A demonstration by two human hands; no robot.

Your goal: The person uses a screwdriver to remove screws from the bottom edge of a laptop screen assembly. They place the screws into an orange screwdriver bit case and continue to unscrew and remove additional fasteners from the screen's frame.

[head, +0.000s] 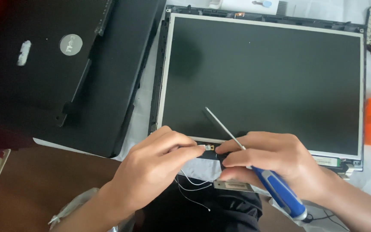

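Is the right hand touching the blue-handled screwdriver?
Touching. The head view shows the right hand wrapped around the blue-handled screwdriver, its shaft running out between the fingers.

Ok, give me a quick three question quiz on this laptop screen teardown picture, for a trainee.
1. True or false: the right hand holds a blue-handled screwdriver.
2. What does the left hand pinch at the bottom edge of the screen panel? A) small metal connector B) hammer C) orange case
3. Where does the black laptop cover lie relative to the panel?

Key: 1 true. 2 A, the small metal connector. 3 To its left.
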